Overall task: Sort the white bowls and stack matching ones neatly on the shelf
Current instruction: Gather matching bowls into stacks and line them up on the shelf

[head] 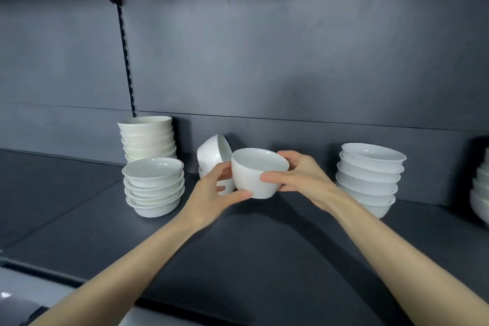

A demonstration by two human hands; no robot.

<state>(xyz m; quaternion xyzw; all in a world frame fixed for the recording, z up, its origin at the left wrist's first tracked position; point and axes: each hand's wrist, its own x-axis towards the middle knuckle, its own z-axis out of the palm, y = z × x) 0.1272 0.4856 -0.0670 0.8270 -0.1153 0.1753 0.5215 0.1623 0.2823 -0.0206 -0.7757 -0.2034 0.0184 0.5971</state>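
Head view: a deep white bowl (258,172) sits at the centre of the frame, held just above the dark shelf (238,251). Its mouth faces up and its axis is near vertical, with the rim dipping slightly toward 3 o'clock. The bowl is smooth, glossy and round-walled, narrowing to a small flat base.

Both hands clamp it. The left hand (211,193) grips from 8 o'clock, thumb pressed low against the wall by the base. The right hand (301,174) grips from 3 o'clock, thumb laid across the front wall and fingers curled behind the far rim.

Just behind, at 10 o'clock of the held bowl, a matching deep bowl (214,152) lies tipped on its side, mouth toward 3 o'clock, resting on another bowl partly hidden by the left hand.

At 9 o'clock stands a stack of shallow flared bowls (153,185). A taller cream-tinted stack (148,137) stands behind it against the matte grey back panel (291,61). At 3 o'clock stands a rimmed white stack (370,174), and a further stack (480,193) is cut off at the right edge.
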